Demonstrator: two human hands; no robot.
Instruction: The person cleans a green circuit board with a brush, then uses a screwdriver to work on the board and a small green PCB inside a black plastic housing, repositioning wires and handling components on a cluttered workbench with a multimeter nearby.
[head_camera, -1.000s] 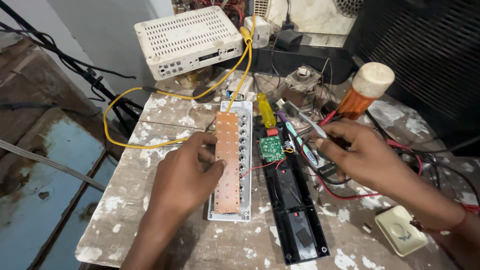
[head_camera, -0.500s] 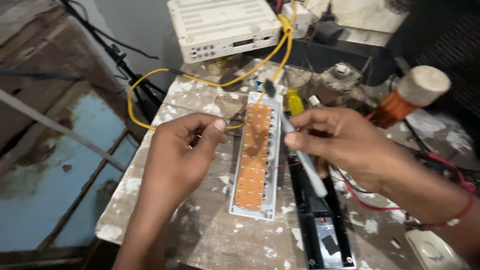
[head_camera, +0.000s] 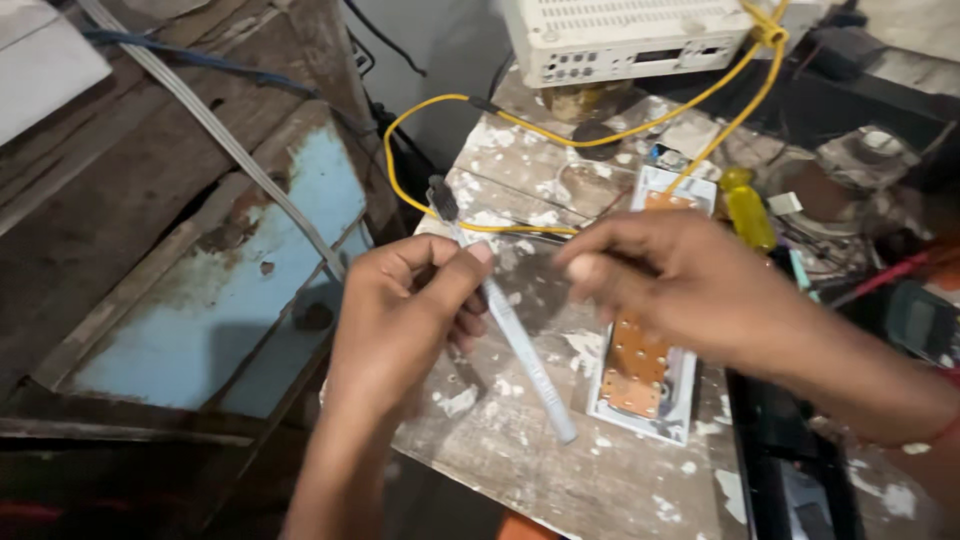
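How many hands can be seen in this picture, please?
2. The left hand pinches a pale brush over the table. The right hand hovers above the copper circuit board. No other person's hand shows.

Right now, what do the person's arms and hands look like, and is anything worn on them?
Both arms are bare, with no sleeves in view and no gloves. The left hand wears nothing that shows. The right hand has a thin red band around its wrist. No rings can be made out on the fingers, which are somewhat blurred.
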